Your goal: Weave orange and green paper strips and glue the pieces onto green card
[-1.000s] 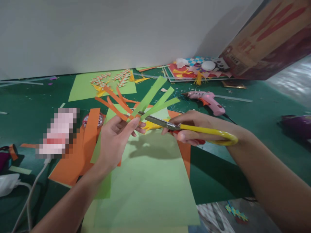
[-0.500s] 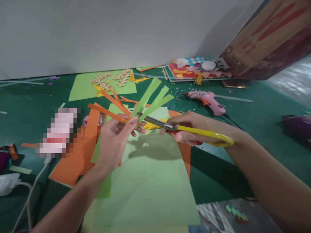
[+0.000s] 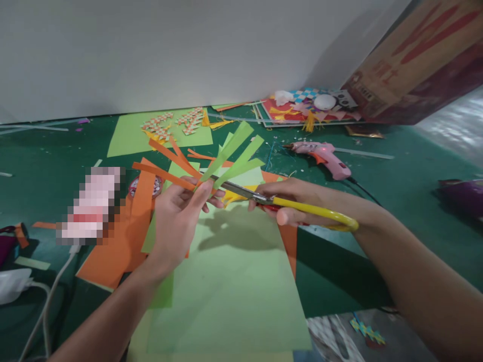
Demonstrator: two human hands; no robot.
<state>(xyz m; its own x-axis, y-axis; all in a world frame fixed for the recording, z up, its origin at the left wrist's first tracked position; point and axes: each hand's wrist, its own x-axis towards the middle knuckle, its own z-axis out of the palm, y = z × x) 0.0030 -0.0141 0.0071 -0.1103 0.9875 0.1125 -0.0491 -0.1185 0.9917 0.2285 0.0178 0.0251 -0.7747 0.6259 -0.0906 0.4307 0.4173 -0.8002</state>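
Pinched in my left hand (image 3: pixel 184 206) is a bunch of crossed paper strips; orange strips (image 3: pixel 166 176) fan out to the left and green strips (image 3: pixel 237 156) to the upper right. My right hand (image 3: pixel 290 198) grips a pair of scissors (image 3: pixel 247 192) with yellow-covered handles. The blades point left and reach in among the strips beside my left thumb, where the fingers and paper hide their tips. Below both hands lies a large light green sheet (image 3: pixel 234 281), with the hands' shadow on it. A small yellow piece (image 3: pixel 236 195) shows behind the blades.
A pink glue gun (image 3: pixel 324 156) lies at the right with its cord trailing. Woven paper pieces (image 3: pixel 188 120) rest on a green sheet behind. Orange sheets (image 3: pixel 109 256) and a blurred-out phone-like object (image 3: pixel 90 203) with a white cable are on the left. A cardboard box (image 3: pixel 418 65) stands back right.
The green strips have bent and shifted slightly, their right tips lower and further left. The scissors and my right hand have moved a little left; my left hand keeps its hold.
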